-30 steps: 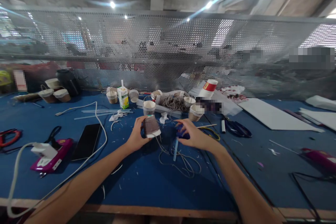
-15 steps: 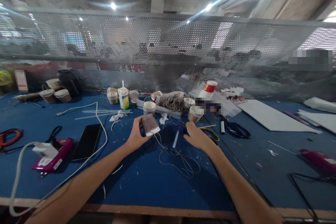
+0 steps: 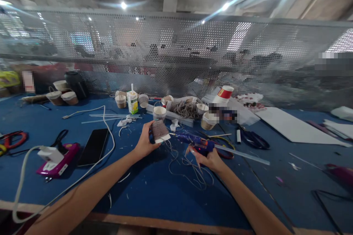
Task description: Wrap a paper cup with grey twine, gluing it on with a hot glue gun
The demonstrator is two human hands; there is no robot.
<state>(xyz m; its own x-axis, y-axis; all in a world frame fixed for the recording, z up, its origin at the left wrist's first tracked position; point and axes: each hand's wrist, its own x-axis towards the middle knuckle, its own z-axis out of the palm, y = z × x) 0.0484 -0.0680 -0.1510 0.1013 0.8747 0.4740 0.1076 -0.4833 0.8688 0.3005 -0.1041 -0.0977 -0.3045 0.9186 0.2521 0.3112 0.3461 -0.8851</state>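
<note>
My left hand grips a small cup wound with grey-brown cord, tilted on its side, a white rim showing at its lower edge. Wrapped round the handle of a blue hot glue gun is my right hand. A clear glue stick sticks out of the gun's back end to the right. The gun's nozzle points left and lies close to the cup's white rim; whether they touch I cannot tell. Loose grey cord runs from the cup in loops over the blue table.
Several small paper cups and a drink carton line the back, beside a tangle of cord. Dark-handled scissors and white board lie right. A phone, purple power strip and white cable lie left. A perforated metal screen stands behind.
My right hand has lifted and turned the glue gun, so its nozzle now points left at the cup. The left hand still holds the cup in nearly the same place.
</note>
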